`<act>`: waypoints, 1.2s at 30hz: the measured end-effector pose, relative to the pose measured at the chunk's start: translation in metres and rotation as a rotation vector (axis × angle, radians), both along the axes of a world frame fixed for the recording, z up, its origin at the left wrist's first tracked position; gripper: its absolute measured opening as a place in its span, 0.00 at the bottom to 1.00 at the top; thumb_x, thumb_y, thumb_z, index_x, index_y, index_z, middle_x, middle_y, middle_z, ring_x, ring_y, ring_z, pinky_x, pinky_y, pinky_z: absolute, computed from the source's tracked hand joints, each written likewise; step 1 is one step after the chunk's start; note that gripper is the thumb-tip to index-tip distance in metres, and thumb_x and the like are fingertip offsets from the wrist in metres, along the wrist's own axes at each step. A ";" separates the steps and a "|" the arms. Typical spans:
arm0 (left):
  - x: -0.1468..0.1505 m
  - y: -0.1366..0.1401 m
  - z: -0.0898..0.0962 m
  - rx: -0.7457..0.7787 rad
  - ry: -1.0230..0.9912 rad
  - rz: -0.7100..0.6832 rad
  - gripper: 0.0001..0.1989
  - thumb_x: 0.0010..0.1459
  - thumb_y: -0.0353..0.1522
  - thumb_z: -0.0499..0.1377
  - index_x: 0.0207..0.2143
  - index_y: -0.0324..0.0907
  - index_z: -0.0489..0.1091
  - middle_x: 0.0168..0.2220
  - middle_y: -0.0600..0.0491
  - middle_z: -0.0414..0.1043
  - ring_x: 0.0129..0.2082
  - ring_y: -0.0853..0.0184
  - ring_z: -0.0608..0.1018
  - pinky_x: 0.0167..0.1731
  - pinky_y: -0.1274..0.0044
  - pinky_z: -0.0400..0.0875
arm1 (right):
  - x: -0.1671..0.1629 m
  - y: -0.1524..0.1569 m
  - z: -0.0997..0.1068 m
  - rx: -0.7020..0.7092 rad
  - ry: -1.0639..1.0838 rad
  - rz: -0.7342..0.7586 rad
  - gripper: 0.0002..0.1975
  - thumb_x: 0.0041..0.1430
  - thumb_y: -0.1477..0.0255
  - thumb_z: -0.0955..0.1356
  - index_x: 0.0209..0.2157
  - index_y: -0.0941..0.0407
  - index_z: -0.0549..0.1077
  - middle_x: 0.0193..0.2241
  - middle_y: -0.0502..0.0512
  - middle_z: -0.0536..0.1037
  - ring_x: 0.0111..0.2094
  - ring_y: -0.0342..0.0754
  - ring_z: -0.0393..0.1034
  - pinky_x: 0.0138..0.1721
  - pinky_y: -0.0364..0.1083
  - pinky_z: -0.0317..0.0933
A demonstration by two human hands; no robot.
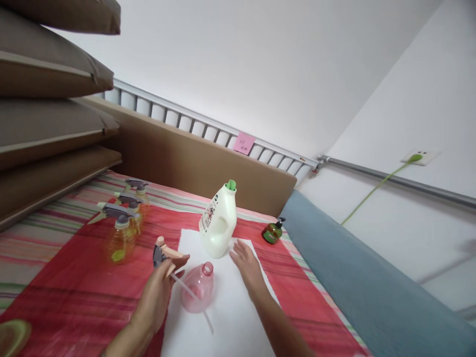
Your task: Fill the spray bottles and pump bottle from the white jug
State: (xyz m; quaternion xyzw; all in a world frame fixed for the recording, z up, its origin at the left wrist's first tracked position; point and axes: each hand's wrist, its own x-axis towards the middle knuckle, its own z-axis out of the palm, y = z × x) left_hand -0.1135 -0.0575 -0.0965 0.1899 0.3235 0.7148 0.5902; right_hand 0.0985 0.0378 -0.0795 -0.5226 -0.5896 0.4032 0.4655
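Note:
My left hand point(158, 292) is closed on a spray trigger head point(167, 253), peach and dark grey, whose thin clear dip tube point(208, 321) slants down to the right. The tube passes in front of a pink see-through bottle point(199, 290) with an uncapped neck, which is on a white sheet point(226, 317). With fingers stretched out, my right hand point(248, 265) is open and holds nothing. Close to its fingertips, a pale green-white jug point(219, 223) with a green spout stands tilted in view. Whether the fingers touch the jug I cannot tell.
Several yellowish spray bottles point(122, 240) with grey triggers stand at the left on a red striped cloth point(74, 282). A brown pump bottle point(272, 232) is at the right. Brown cushions point(55, 116) are stacked at the left; a tan board point(193, 163) runs along the back.

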 end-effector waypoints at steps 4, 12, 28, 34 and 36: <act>-0.002 -0.001 0.001 -0.015 -0.043 -0.030 0.15 0.52 0.39 0.55 0.33 0.38 0.73 0.42 0.47 0.73 0.41 0.60 0.72 0.40 0.70 0.66 | -0.022 0.055 0.014 0.040 0.009 -0.046 0.26 0.47 0.64 0.70 0.47 0.59 0.65 0.47 0.62 0.72 0.48 0.55 0.66 0.47 0.50 0.62; -0.013 -0.004 0.009 0.042 -0.114 -0.046 0.17 0.56 0.38 0.51 0.38 0.37 0.73 0.44 0.45 0.72 0.32 0.64 0.74 0.34 0.73 0.67 | -0.041 0.100 -0.001 0.042 -0.055 -0.148 0.11 0.58 0.66 0.65 0.36 0.60 0.70 0.32 0.51 0.74 0.30 0.43 0.70 0.32 0.46 0.66; -0.011 -0.003 0.016 0.110 -0.148 -0.190 0.19 0.57 0.40 0.50 0.41 0.36 0.72 0.45 0.42 0.73 0.29 0.65 0.76 0.37 0.70 0.68 | 0.069 -0.001 0.144 0.115 -0.594 -0.118 0.16 0.48 0.56 0.66 0.26 0.56 0.68 0.12 0.45 0.66 0.15 0.44 0.58 0.19 0.43 0.52; -0.008 -0.006 0.015 0.116 -0.141 -0.260 0.19 0.57 0.40 0.50 0.42 0.37 0.71 0.48 0.42 0.69 0.29 0.65 0.76 0.37 0.68 0.69 | 0.098 -0.051 0.169 -0.006 -0.999 0.068 0.17 0.49 0.54 0.64 0.28 0.54 0.68 0.11 0.45 0.66 0.18 0.46 0.63 0.23 0.43 0.56; -0.005 -0.007 0.015 0.123 -0.132 -0.297 0.20 0.57 0.40 0.50 0.43 0.38 0.71 0.52 0.42 0.66 0.28 0.65 0.76 0.37 0.67 0.69 | 0.099 -0.063 0.171 -0.056 -1.025 0.144 0.18 0.49 0.54 0.64 0.31 0.54 0.70 0.15 0.46 0.70 0.19 0.46 0.64 0.23 0.43 0.57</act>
